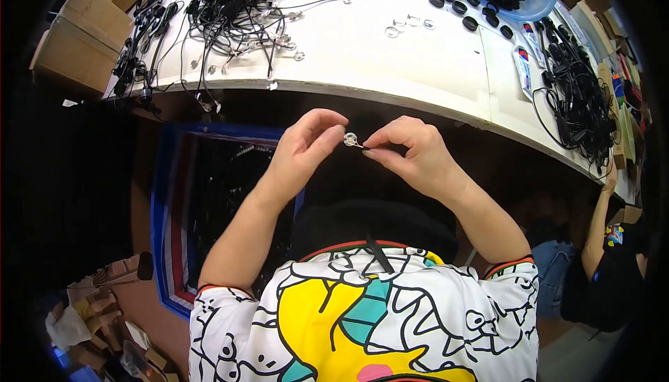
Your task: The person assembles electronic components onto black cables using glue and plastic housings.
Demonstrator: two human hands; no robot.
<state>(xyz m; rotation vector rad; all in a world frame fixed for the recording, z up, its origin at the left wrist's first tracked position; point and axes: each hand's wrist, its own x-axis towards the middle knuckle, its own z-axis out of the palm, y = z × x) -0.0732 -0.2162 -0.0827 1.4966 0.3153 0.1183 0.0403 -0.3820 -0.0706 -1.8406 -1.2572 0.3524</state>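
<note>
In front of my body, just off the near edge of the table, I hold a small round silvery disc [350,139] with a thin wire [359,146] running from it. My left hand [305,146] is closed, with its thumb and fingertips at the disc's left edge. My right hand [412,148] pinches the wire on the other side, close to the disc. The dark end of the wire disappears under the right fingers. Finer detail on the disc is too small to make out.
The white table [390,68] bears tangled black cables [240,5] at left, loose black caps [458,7], small clear rings [411,24], a blue basin [536,2], tubes [523,68] and more cables [575,93]. A blue-edged container [162,228] stands below left. Another person's arm [598,222] is at right.
</note>
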